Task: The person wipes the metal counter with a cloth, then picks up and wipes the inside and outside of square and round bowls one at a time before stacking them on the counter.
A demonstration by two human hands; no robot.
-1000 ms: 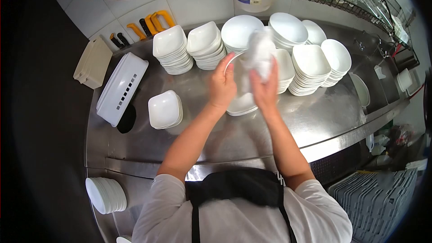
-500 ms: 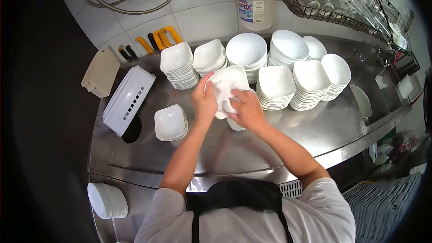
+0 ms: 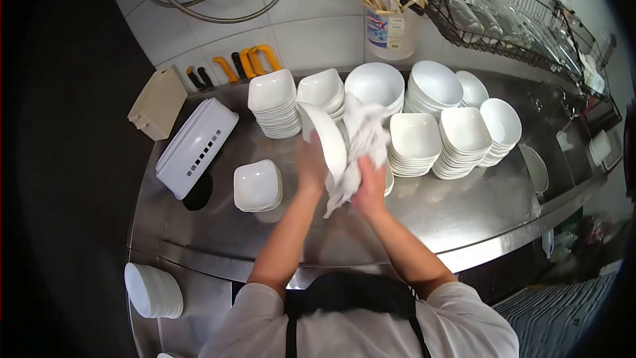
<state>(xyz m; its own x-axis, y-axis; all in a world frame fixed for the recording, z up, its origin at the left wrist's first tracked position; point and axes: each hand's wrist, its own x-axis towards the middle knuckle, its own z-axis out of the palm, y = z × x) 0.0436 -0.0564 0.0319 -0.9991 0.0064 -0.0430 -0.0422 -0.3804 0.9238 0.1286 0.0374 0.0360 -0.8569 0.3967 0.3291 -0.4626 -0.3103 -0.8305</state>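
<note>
A white square bowl (image 3: 324,138) is tilted on its side, with my left hand (image 3: 310,162) gripping it from the left; motion blurs those fingers. My right hand (image 3: 371,184) is closed on a white cloth (image 3: 366,138) that hangs loosely beside the bowl. Behind the cloth, a low stack of white bowls (image 3: 389,180) is mostly hidden. To the left stands a short stack of square bowls (image 3: 257,187). Taller stacks of square bowls (image 3: 272,93) and round bowls (image 3: 375,84) stand along the back.
An upturned white plastic basket (image 3: 197,149) and a beige container (image 3: 158,105) are at the left. Orange-handled knives (image 3: 252,63) line the wall. A wire rack (image 3: 490,20) with glasses hangs upper right, above the sink (image 3: 553,119). Oval plates (image 3: 154,290) sit lower left.
The bowl has turned from facing up to standing on its side. My right hand has drawn the cloth out of it to the right, where it spreads loosely.
</note>
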